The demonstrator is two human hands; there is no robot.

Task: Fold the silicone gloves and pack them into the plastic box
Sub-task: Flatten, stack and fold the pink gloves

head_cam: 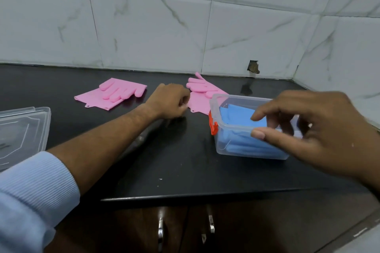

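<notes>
Fingers (265, 117) of right hand (320, 129) spread loose over clear plastic box (226, 139) holding folded blue gloves (240, 117), gripping nothing; left hand (170, 100) curled, grip unclear, beside right pink glove (199, 92), fingertips toward marble-tile wall (156, 26); left pink glove (115, 92) folded on black counter (174, 160).

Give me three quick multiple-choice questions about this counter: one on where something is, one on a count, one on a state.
1. Where is the clear lid?
A. on the box
B. on the counter, far left
C. in a hand

2. How many pink gloves lie on the counter?
A. one
B. two
C. four

3. The plastic box is:
A. open, blue gloves inside
B. closed
C. empty

Answers: 1 B, the lid rests apart at the left edge. 2 B, two pink gloves lie near the wall. 3 A, no lid, blue shows inside.
</notes>
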